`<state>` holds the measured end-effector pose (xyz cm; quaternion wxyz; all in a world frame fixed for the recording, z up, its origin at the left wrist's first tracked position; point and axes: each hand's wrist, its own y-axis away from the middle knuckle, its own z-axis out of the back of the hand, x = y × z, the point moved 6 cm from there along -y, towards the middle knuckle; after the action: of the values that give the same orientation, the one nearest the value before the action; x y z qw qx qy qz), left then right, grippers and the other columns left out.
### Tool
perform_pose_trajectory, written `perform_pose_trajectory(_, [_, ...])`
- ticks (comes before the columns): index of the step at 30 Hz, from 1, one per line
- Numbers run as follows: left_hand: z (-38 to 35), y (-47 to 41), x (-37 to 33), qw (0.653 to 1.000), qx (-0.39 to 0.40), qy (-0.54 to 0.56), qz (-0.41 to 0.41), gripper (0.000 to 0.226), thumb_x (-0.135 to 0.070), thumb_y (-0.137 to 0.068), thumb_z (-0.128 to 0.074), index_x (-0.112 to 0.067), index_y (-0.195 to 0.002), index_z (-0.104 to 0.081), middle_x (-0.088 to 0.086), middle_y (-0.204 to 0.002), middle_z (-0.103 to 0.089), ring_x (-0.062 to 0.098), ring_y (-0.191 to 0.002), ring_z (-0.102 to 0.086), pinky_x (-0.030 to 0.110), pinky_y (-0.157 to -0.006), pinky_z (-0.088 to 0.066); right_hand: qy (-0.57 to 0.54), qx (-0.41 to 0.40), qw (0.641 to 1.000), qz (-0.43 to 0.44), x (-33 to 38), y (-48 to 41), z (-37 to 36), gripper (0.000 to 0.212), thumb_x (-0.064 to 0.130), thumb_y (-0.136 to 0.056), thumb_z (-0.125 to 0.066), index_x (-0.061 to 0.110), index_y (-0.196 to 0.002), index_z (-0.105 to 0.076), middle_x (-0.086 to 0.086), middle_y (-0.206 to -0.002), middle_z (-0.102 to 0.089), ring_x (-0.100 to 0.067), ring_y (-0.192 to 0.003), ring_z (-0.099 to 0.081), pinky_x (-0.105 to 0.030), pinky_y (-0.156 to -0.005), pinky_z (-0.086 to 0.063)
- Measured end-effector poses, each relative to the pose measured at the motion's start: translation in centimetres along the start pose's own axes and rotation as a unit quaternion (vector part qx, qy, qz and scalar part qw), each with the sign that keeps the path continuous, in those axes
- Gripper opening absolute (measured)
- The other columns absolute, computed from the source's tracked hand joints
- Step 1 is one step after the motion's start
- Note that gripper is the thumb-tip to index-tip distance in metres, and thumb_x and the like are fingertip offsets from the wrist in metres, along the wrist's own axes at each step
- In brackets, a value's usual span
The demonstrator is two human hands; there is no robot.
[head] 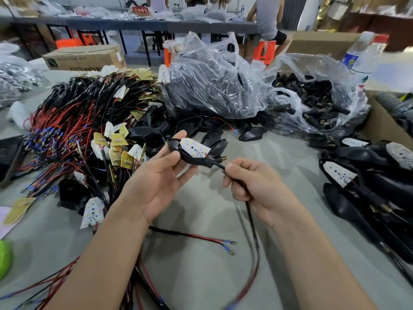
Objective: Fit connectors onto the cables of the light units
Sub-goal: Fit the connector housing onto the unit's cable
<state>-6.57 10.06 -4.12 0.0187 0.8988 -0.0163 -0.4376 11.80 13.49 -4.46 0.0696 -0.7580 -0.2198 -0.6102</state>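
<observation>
Left hand point(156, 175) holds light unit point(192, 151), right hand point(252, 186) cable point(251, 218); bags point(212, 86) behind.

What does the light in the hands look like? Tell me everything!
The light is black and plastic-looking, tilted, with a white board inside dotted with small yellow spots. A brass tip pokes from its narrow end, where a black cable comes out. The left hand holds it above the table; the right hand pinches the cable.
</observation>
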Motion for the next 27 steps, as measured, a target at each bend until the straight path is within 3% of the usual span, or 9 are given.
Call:
perform_pose_trajectory(5, [-0.6,0.0,0.0,1.0,0.004,-0.004,-0.021,0.047,-0.012,-0.089,-0.057,-0.029,-0.132,-0.068,0.0,-0.131,-0.067,0.013,-0.111,-0.064,0.034,-0.091,-0.058,0.124,-0.05,0.989,0.064,0.5,0.0,-0.2,0.023,0.006,-0.102,-0.052,-0.005,-0.085,-0.064,-0.003,-0.053,-0.052,-0.007,-0.037,-0.025,-0.017,-0.038,-0.02])
perform_pose_trajectory(11, [-1.1,0.0,0.1,0.999,0.034,-0.02,-0.026,0.044,-0.01,-0.093,-0.056,-0.03,-0.129,-0.07,0.001,-0.129,-0.07,0.014,-0.116,-0.068,0.033,-0.09,-0.058,0.222,-0.064,0.97,0.075,0.5,0.1,-0.3,0.026,0.013,-0.098,-0.055,0.006,-0.076,-0.066,0.0,-0.05,-0.051,-0.006,-0.038,-0.029,-0.017,-0.039,-0.024])
perform_pose_trajectory(14, [-0.6,-0.1,-0.2,0.999,-0.006,0.007,-0.05,0.039,-0.012,-0.09,-0.057,-0.029,-0.119,-0.076,-0.004,-0.112,-0.075,0.007,-0.096,-0.072,0.027,-0.085,-0.059,0.252,-0.065,0.962,0.08,0.5,0.0,-0.1,0.025,0.016,-0.097,-0.056,0.01,-0.075,-0.066,0.002,-0.05,-0.053,-0.006,-0.039,-0.032,-0.019,-0.04,-0.027])
perform_pose_trajectory(17, [0.6,-0.1,-0.8,0.993,-0.09,0.045,-0.069,0.032,-0.008,-0.086,-0.061,-0.019,-0.108,-0.081,0.0,-0.105,-0.078,0.009,-0.092,-0.074,0.023,-0.081,-0.06,0.277,-0.07,0.955,0.08,0.3,-0.1,0.0,0.025,0.017,-0.097,-0.057,0.014,-0.073,-0.066,0.002,-0.051,-0.055,-0.007,-0.04,-0.036,-0.019,-0.041,-0.029])
perform_pose_trajectory(23, [0.9,0.2,0.1,0.989,-0.148,-0.008,-0.026,0.035,-0.033,-0.105,-0.046,-0.014,-0.13,-0.062,0.01,-0.132,-0.068,0.021,-0.123,-0.065,0.037,-0.098,-0.056,-0.009,-0.125,0.991,0.037,-0.3,-0.6,0.4,0.029,0.007,-0.103,-0.047,0.008,-0.078,-0.062,-0.001,-0.051,-0.047,-0.007,-0.034,-0.022,-0.018,-0.035,-0.018])
perform_pose_trajectory(25, [0.3,0.4,0.4,0.989,-0.136,-0.053,-0.027,0.039,-0.034,-0.101,-0.051,-0.017,-0.136,-0.058,0.01,-0.131,-0.068,0.022,-0.122,-0.066,0.039,-0.1,-0.055,-0.141,-0.156,0.977,0.023,-0.4,-0.7,1.1,0.026,0.005,-0.105,-0.045,0.005,-0.083,-0.059,-0.002,-0.052,-0.047,-0.007,-0.032,-0.021,-0.018,-0.035,-0.017])
perform_pose_trajectory(27, [-0.9,0.5,1.1,0.986,-0.092,-0.135,-0.012,0.033,-0.026,-0.104,-0.049,-0.015,-0.133,-0.061,0.01,-0.123,-0.073,0.022,-0.115,-0.07,0.035,-0.092,-0.059,-0.238,-0.179,0.954,0.023,-0.5,-0.8,1.6,0.022,0.004,-0.105,-0.044,0.004,-0.087,-0.057,-0.003,-0.054,-0.047,-0.006,-0.033,-0.023,-0.019,-0.034,-0.017])
